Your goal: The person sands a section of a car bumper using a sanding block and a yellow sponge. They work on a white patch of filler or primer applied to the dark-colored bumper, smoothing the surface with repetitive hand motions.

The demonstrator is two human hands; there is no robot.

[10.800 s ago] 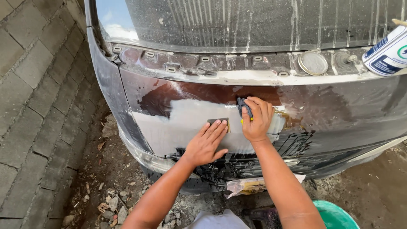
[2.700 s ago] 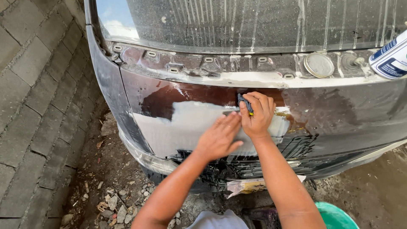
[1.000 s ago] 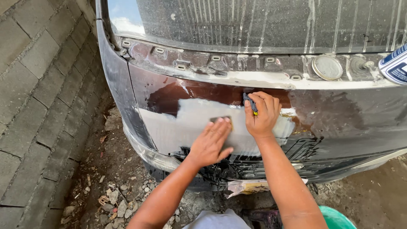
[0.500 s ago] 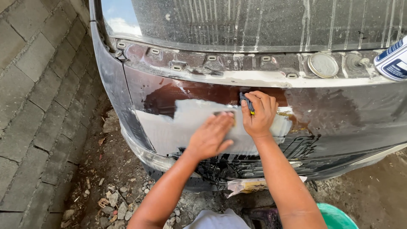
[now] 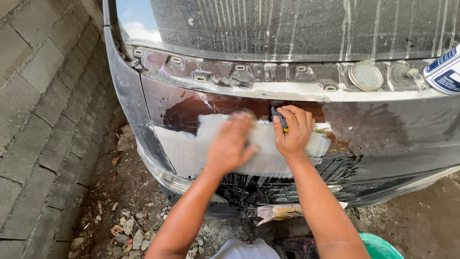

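Outdoors on dirt beside a grey block wall (image 5: 43, 96), so grit's everywhere. Dark car panel (image 5: 383, 139) fills the view, with a big pale filler patch (image 5: 191, 148) across its middle, dark streaks running below it. Left hand (image 5: 231, 146) is blurred, lying on the patch over something tan; can't tell how its fingers sit. Right hand (image 5: 292, 132) has fingers clamped on a small dark block (image 5: 279, 117) at the patch's top edge. Risk, I reckon: uneven pressure could gouge the filler, or grit could scratch the surrounding paint.
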